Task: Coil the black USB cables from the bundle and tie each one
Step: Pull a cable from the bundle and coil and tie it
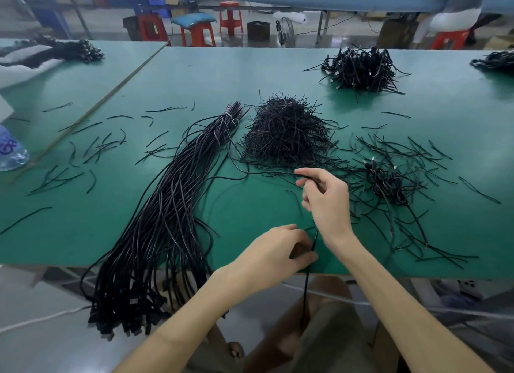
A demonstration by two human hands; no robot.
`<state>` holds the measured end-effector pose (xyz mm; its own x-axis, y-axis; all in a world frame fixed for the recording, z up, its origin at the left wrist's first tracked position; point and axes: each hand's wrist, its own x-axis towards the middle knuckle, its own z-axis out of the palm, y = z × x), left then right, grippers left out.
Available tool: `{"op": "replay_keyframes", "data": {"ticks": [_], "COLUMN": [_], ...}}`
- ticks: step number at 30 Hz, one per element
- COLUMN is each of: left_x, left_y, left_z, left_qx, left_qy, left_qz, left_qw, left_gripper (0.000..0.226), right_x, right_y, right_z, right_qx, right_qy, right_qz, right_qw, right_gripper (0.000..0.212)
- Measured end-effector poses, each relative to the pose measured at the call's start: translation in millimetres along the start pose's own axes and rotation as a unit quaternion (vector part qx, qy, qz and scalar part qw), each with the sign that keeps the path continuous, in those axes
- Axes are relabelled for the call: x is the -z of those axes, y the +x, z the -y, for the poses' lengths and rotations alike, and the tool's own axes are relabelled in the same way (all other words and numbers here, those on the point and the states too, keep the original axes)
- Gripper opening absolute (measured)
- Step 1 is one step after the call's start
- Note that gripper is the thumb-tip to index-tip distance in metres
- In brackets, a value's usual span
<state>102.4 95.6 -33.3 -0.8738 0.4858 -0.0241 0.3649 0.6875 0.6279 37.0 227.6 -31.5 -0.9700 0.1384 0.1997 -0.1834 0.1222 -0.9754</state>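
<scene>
Green workbench top (250, 75), factory floor behind. Your right hand (326, 200) pinches one black USB cable (306, 285) at thumb and fingertips. Your left hand (274, 251) pinches the same cable lower, just under the right wrist, and the tail dangles off the edge. It looks light, floppy and probably springy, so I'd grip near the plug and keep tension. The bundle (167, 219) lies left of both hands, and the twist-tie pile (286, 133) is just beyond the right.
</scene>
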Motion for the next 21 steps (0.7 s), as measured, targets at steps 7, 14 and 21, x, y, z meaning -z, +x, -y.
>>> {"op": "replay_keyframes", "data": {"ticks": [7,14,21], "left_x": [16,47,57], "left_y": [-3,2,4], "left_z": [-1,25,35], "left_qx": [0.040,0.101,0.107], "left_qy": [-0.404,-0.436,-0.422], "left_qz": [-0.063,-0.124,-0.072], "left_qw": [0.912,0.886,0.898], "left_gripper": [0.017,0.030,0.029], "right_x": [4,11,12], "right_y": [5,-15,-26], "right_z": [2,4,5], "right_qx": [-0.002,0.240,0.157], "right_qy": [-0.018,-0.358,-0.207], "right_qz": [-0.015,-0.012,0.163], "right_qw": [1.000,0.902,0.952], "right_gripper": [0.038,0.027,0.014]}}
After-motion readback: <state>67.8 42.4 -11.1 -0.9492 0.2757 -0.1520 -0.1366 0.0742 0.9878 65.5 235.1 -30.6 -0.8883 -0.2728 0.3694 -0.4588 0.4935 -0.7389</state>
